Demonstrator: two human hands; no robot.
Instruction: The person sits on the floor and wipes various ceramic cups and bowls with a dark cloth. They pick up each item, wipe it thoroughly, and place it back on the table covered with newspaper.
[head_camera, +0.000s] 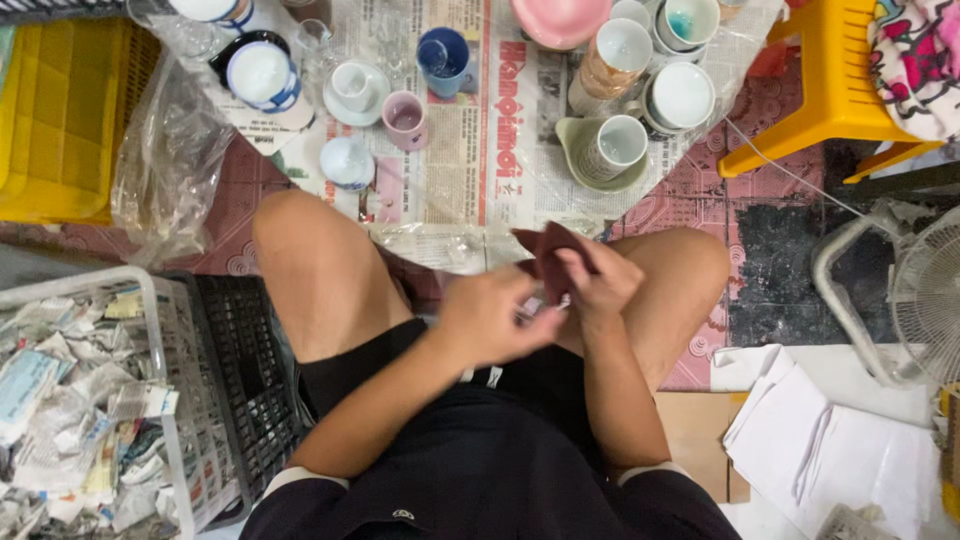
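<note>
A view from above of a person sitting on a patterned floor with bare knees spread apart, dressed in black shorts. A newspaper sheet (470, 150) lies flat on the floor in front of the knees, with clear plastic film over parts of it. To the person's left stands a white wire basket (150, 300) filled with crumpled newspaper scraps, and beside it a black plastic crate (250, 360). A yellow crate (60, 120) sits at the far left, with a crumpled clear plastic bag (170, 160) against it. A yellow plastic stool (830, 90) stands at the upper right, part of a white fan (925, 295) at the right edge, and a stack of white paper sheets (830, 440) near the right knee.

Many ceramic pieces stand on the newspaper: a pink bowl (560, 20) at the top, a white cup in a pale green saucer (610, 150), a blue mug (445, 60), a small pink cup (405, 118), a white cup on a saucer (352, 88) and a small white lidded pot (347, 162).

Between the knees, both hands meet. The right hand (600, 285) is closed around a small dark reddish-brown piece (545, 250), which looks like folded paper or cloth; its kind is unclear. The left hand (490, 320) is blurred, with fingers curled and touching the lower edge of the same piece.
</note>
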